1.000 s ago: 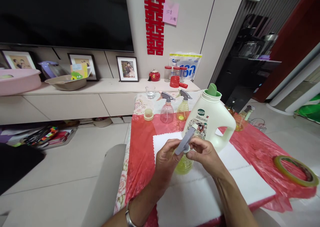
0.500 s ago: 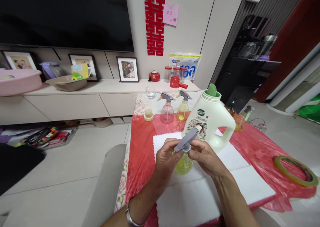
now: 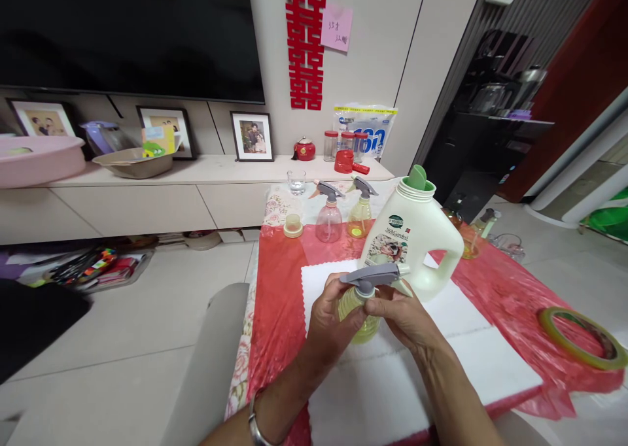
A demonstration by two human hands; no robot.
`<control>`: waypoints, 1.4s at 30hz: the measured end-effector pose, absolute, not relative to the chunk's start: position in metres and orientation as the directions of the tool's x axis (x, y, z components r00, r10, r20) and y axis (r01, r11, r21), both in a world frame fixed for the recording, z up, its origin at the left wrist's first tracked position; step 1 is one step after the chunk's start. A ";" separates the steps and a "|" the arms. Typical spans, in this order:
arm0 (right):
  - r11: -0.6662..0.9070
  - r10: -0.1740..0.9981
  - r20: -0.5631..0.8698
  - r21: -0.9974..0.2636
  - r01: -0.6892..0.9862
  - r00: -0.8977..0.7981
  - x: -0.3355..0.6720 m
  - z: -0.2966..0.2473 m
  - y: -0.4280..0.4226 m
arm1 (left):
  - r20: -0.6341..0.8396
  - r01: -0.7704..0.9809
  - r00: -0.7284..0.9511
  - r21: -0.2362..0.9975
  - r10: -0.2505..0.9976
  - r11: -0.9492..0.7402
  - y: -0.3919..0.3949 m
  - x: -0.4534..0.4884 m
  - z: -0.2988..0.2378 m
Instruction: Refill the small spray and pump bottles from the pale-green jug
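A small yellow spray bottle (image 3: 367, 332) stands upright over the white cloth (image 3: 363, 394), some yellowish liquid inside. My left hand (image 3: 328, 315) is closed around its ribbed body. At the neck, the fingers of my right hand (image 3: 398, 316) are closed under the grey trigger spray head (image 3: 377, 275), which sits on the bottle with its nozzle pointing right. My palms and fingers hide part of the bottle and the trigger. Just behind stands a big cream jug (image 3: 422, 237) with a handle and an open green spout (image 3: 417, 178).
Behind are a pink spray bottle (image 3: 328, 223), another yellow spray bottle (image 3: 360, 217), a pale cap (image 3: 293, 225) and a glass (image 3: 296, 182). To the right, an amber spray bottle (image 3: 473, 237) and a tape roll (image 3: 583, 337) lie along the red plastic sheet (image 3: 279, 289).
The spray head has turned: its nozzle pointed away toward the jug and now points right. My right hand has shifted slightly with it, and my left hand stays around the bottle.
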State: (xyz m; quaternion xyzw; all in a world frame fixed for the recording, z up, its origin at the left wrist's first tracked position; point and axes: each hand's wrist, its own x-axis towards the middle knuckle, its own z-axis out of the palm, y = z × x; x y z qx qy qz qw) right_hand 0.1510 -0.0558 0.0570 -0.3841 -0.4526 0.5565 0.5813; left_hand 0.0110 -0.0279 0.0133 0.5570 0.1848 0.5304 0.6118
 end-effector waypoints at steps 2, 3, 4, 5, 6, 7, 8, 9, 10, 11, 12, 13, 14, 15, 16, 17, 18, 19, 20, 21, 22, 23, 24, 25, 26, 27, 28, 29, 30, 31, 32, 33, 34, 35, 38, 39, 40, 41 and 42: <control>0.088 0.994 0.101 -0.954 -0.287 -0.029 0.151 0.058 -0.056 | 0.366 -0.424 0.360 0.884 0.858 -0.199 -0.029 0.011 0.015; 0.087 0.994 0.102 -0.956 -0.279 -0.038 0.153 0.058 -0.057 | 0.364 -0.422 0.357 0.885 0.860 -0.199 -0.029 0.011 0.015; 0.084 0.994 0.101 -0.960 -0.267 -0.051 0.154 0.057 -0.058 | 0.358 -0.428 0.359 0.884 0.862 -0.189 -0.029 0.011 0.015; 0.076 0.993 0.096 -0.963 -0.257 -0.066 0.156 0.056 -0.058 | 0.350 -0.441 0.366 0.881 0.862 -0.170 -0.029 0.011 0.015; 0.065 0.993 0.087 -0.966 -0.249 -0.077 0.159 0.055 -0.058 | 0.340 -0.456 0.373 0.877 0.863 -0.149 -0.029 0.011 0.014; 0.053 0.994 0.076 -0.968 -0.246 -0.085 0.161 0.053 -0.058 | 0.331 -0.469 0.379 0.874 0.864 -0.129 -0.029 0.011 0.013; 0.041 0.994 0.064 -0.969 -0.245 -0.087 0.164 0.051 -0.058 | 0.321 -0.476 0.384 0.872 0.866 -0.113 -0.029 0.010 0.012; 0.032 0.995 0.054 -0.969 -0.246 -0.085 0.166 0.049 -0.058 | 0.315 -0.477 0.387 0.873 0.867 -0.104 -0.029 0.010 0.011; 0.029 0.996 0.050 -0.969 -0.247 -0.080 0.168 0.048 -0.057 | 0.312 -0.473 0.386 0.875 0.868 -0.104 -0.028 0.010 0.010; 0.029 0.996 0.050 -0.969 -0.246 -0.077 0.169 0.046 -0.056 | 0.315 -0.470 0.385 0.876 0.868 -0.110 -0.028 0.010 0.010; 0.031 0.996 0.051 -0.970 -0.242 -0.078 0.170 0.045 -0.056 | 0.318 -0.469 0.385 0.876 0.867 -0.113 -0.028 0.010 0.009; 0.032 0.995 0.053 -0.972 -0.235 -0.084 0.171 0.044 -0.055 | 0.320 -0.471 0.387 0.875 0.865 -0.113 -0.028 0.010 0.009; 0.031 0.994 0.053 -0.974 -0.226 -0.095 0.171 0.043 -0.055 | 0.322 -0.476 0.389 0.872 0.863 -0.111 -0.028 0.010 0.010; 0.031 0.993 0.055 -0.976 -0.215 -0.106 0.172 0.042 -0.055 | 0.323 -0.481 0.391 0.870 0.862 -0.108 -0.028 0.009 0.010; 0.033 0.992 0.058 -0.978 -0.204 -0.115 0.172 0.042 -0.055 | 0.326 -0.485 0.393 0.868 0.860 -0.107 -0.028 0.009 0.011; 0.041 0.991 0.065 -0.981 -0.191 -0.119 0.172 0.041 -0.055 | 0.329 -0.487 0.394 0.867 0.858 -0.109 -0.028 0.009 0.012; 0.053 0.990 0.074 -0.983 -0.178 -0.117 0.173 0.041 -0.056 | 0.330 -0.487 0.397 0.867 0.856 -0.109 -0.028 0.009 0.013; 0.066 0.990 0.085 -0.984 -0.164 -0.111 0.173 0.040 -0.056 | 0.331 -0.487 0.401 0.867 0.854 -0.108 -0.028 0.009 0.014; 0.080 0.990 0.096 -0.985 -0.151 -0.102 0.174 0.039 -0.057 | 0.331 -0.487 0.405 0.867 0.852 -0.105 -0.028 0.009 0.015; 0.093 0.990 0.107 -0.986 -0.136 -0.094 0.174 0.039 -0.057 | 0.329 -0.487 0.410 0.867 0.851 -0.100 -0.028 0.009 0.015; 0.104 0.989 0.115 -0.987 -0.123 -0.088 0.174 0.039 -0.057 | 0.325 -0.488 0.413 0.868 0.851 -0.095 -0.029 0.009 0.016; 0.116 0.989 0.125 -0.987 -0.109 -0.084 0.174 0.039 -0.058 | 0.322 -0.486 0.412 0.869 0.852 -0.092 -0.028 0.009 0.015; 0.135 0.987 0.142 -0.987 -0.092 -0.081 0.173 0.039 -0.057 | 0.323 -0.483 0.405 0.870 0.855 -0.100 -0.028 0.009 0.015; 0.161 0.983 0.166 -0.984 -0.072 -0.079 0.172 0.040 -0.057 | 0.332 -0.479 0.390 0.870 0.859 -0.119 -0.027 0.009 0.013; 0.190 0.978 0.193 -0.981 -0.051 -0.079 0.172 0.041 -0.057 | 0.347 -0.474 0.371 0.868 0.861 -0.146 -0.027 0.009 0.011; 0.217 0.972 0.219 -0.976 -0.031 -0.081 0.171 0.043 -0.056 | 0.365 -0.470 0.353 0.865 0.862 -0.174 -0.026 0.009 0.009; 0.240 0.967 0.241 -0.971 -0.014 -0.085 0.171 0.045 -0.055 | 0.385 -0.467 0.336 0.861 0.860 -0.202 -0.025 0.009 0.007; 0.254 0.963 0.253 -0.967 -0.001 -0.093 0.171 0.046 -0.055 | 0.400 -0.467 0.328 0.856 0.856 -0.222 -0.024 0.009 0.005; 0.257 0.962 0.255 -0.966 0.008 -0.103 0.171 0.048 -0.055 | 0.411 -0.470 0.326 0.852 0.852 -0.231 -0.023 0.009 0.004; 0.257 0.960 0.254 -0.966 0.016 -0.116 0.172 0.050 -0.054 | 0.415 -0.477 0.329 0.848 0.848 -0.231 -0.023 0.010 0.002; 0.257 0.958 0.252 -0.966 0.025 -0.135 0.174 0.052 -0.055 | 0.417 -0.485 0.334 0.845 0.845 -0.225 -0.022 0.010 0.002; 0.256 0.956 0.247 -0.966 0.040 -0.157 0.175 0.053 -0.055 | 0.418 -0.496 0.336 0.840 0.844 -0.219 -0.022 0.010 0.002; 0.253 0.954 0.240 -0.966 0.059 -0.179 0.176 0.055 -0.056 | 0.417 -0.504 0.337 0.837 0.844 -0.213 -0.022 0.010 0.002; 0.253 0.952 0.233 -0.964 0.082 -0.198 0.177 0.058 -0.057 | 0.413 -0.506 0.340 0.837 0.845 -0.205 -0.022 0.010 0.003; 0.252 0.951 0.217 -0.957 0.144 -0.218 0.178 0.064 -0.059 | 0.408 -0.492 0.350 0.846 0.844 -0.205 -0.023 0.009 0.007; 0.253 0.954 0.220 -0.956 0.151 -0.206 0.177 0.065 -0.060 | 0.410 -0.481 0.356 0.851 0.840 -0.211 -0.023 0.008 0.008; 0.253 0.956 0.223 -0.956 0.152 -0.190 0.176 0.066 -0.060 | 0.412 -0.471 0.363 0.855 0.836 -0.217 -0.024 0.008 0.009; 0.251 0.959 0.226 -0.957 0.148 -0.169 0.175 0.065 -0.060 | 0.412 -0.462 0.366 0.859 0.834 -0.222 -0.024 0.008 0.010; 0.249 0.962 0.228 -0.959 0.138 -0.148 0.174 0.064 -0.059 | 0.408 -0.452 0.369 0.864 0.835 -0.223 -0.024 0.008 0.011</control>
